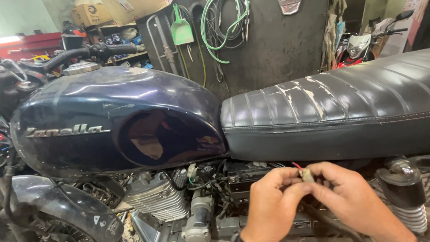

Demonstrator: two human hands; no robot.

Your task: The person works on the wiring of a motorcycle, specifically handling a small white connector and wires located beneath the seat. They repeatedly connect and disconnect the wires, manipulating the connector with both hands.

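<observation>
A small off-white plastic wire connector (307,175) with a thin red wire (296,165) coming out of its top is pinched between the fingertips of both hands, right under the seat edge and just above the engine bay. The left hand (271,204) is closed on it from the lower left, the right hand (347,197) from the right, thumb and forefinger of each clamped on the plug. Its long axis looks tilted, running from lower right up toward upper left, with the wire end pointed up at the seat; most of the body is hidden by fingers, so that's only roughly judged. What could be messed up here: the red wire could get yanked out of its crimp if the plug is pulled by the lead instead of the housing, or the latch tab snapped if it's forced crooked. Just left of the left hand sit the black battery box (244,179) and the finned grey cylinder (156,197); above both hands are the cracked black vinyl seat (331,112) and, further left, the glossy dark blue fuel tank (112,121).
</observation>
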